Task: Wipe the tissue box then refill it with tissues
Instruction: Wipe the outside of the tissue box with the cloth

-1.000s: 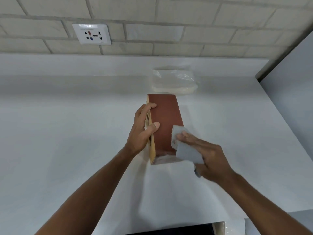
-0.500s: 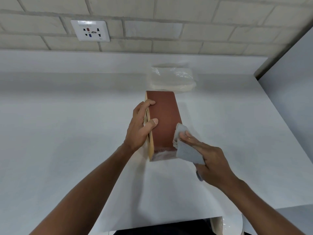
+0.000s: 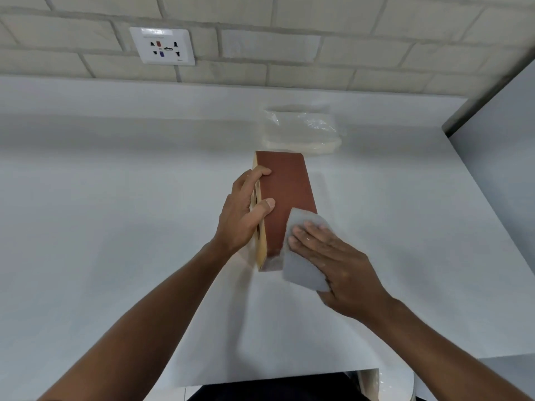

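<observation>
While the left grip point(image 3: 242, 217), a bare hand, clasps the tissue box point(image 3: 285, 186) from its left side, thumb and forefinger curled onto the brown upper face, the box stands on edge near the middle of the white tabletop point(image 3: 115, 204), its pale wooden side turned left. At the box's near right corner, the right grip point(image 3: 343, 269) lies flat with its fingers point(image 3: 311, 234) straight, pressing a grey cloth point(image 3: 301, 274) against the brown face; its thumb is hidden. Just beyond the far end of the box, a clear plastic pack of tissues point(image 3: 301, 133) lies against the tabletop's raised back edge. On the brick wall point(image 3: 333, 44), far left, sits a white socket point(image 3: 162, 46).
</observation>
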A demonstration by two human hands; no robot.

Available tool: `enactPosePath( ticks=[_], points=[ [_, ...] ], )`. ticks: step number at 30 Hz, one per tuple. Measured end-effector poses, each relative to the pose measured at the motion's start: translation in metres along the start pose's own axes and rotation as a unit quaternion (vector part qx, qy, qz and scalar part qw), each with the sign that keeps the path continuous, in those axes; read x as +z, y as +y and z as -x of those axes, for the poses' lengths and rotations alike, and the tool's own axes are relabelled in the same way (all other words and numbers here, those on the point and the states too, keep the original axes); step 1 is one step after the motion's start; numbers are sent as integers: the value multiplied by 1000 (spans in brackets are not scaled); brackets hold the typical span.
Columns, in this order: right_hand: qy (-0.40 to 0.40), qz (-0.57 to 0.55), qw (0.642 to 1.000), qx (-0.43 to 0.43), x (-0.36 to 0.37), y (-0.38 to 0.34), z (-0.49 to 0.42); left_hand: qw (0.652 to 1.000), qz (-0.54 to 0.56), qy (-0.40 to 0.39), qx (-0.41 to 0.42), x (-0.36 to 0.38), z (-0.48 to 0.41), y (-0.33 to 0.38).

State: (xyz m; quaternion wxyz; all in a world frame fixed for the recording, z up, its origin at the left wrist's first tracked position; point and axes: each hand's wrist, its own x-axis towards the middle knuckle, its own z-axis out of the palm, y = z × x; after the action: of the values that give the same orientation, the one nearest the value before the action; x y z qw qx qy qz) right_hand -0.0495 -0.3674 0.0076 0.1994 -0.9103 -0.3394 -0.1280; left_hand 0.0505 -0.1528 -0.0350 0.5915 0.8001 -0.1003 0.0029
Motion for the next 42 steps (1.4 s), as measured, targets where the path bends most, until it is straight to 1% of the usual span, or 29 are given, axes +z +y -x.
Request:
enactPosePath(
  ticks=[3,5,6,9,11,14,16,18,20,22,23,25,29,32,33,35,36,37,40,41,42],
  points=[
    [-38,63,994,-79,14,-13,-17,999,-42,2,19,-3,-2,-2],
    [-48,75,991,-100,9,-4,-14,999,-42,-5,19,-5,-2,-3],
    [-45,68,992,-94,5,4,-8,999,-36,-7,14,-5,-2,-2],
    [-6,40,999,-29,-6,21,15,1000,-19,-7,4,-4,0,2],
    [14,43,999,-17,-3,17,20,1000,-8,-6,0,-2,0,2],
    [-8,63,996,-63,12,-2,3,1000,9,0,-1,0,2,0],
    [-31,75,992,-98,17,-10,-7,1000,-3,-2,6,0,1,-1],
    [-50,71,991,-105,13,-5,-7,1000,-16,-9,10,-3,-1,0],
    [-39,43,996,-71,5,9,6,1000,-20,-12,10,-6,-2,1],
    [3,17,1000,-20,-4,23,19,1000,-15,-12,6,-5,-1,3],
    [23,14,1000,-7,-7,25,23,1000,-9,-10,3,-4,0,3],
    [35,20,999,-11,-4,16,16,1000,8,-5,-2,-1,1,3],
    [1,10,998,-56,14,-11,-16,1000,-1,-9,13,-3,0,2],
    [-1,-16,999,-51,9,0,-13,1000,-9,-20,6,-6,1,5],
    [18,-31,999,-25,5,10,-8,1000,-7,-23,1,-7,1,6],
    [65,-60,994,61,-4,29,-2,1000,-3,-27,-11,-8,1,8],
    [75,-63,991,92,-7,31,-4,999,-2,-28,-15,-8,2,10],
    [72,-54,991,97,-8,29,-8,999,0,-28,-16,-7,3,12],
    [17,-43,999,9,-1,16,-14,999,17,-31,-18,-5,6,13],
    [11,-48,999,6,-2,18,-14,998,38,-44,-20,-3,7,11],
    [18,-62,997,35,-4,24,-17,996,70,-55,-25,0,8,11]
  ],
)
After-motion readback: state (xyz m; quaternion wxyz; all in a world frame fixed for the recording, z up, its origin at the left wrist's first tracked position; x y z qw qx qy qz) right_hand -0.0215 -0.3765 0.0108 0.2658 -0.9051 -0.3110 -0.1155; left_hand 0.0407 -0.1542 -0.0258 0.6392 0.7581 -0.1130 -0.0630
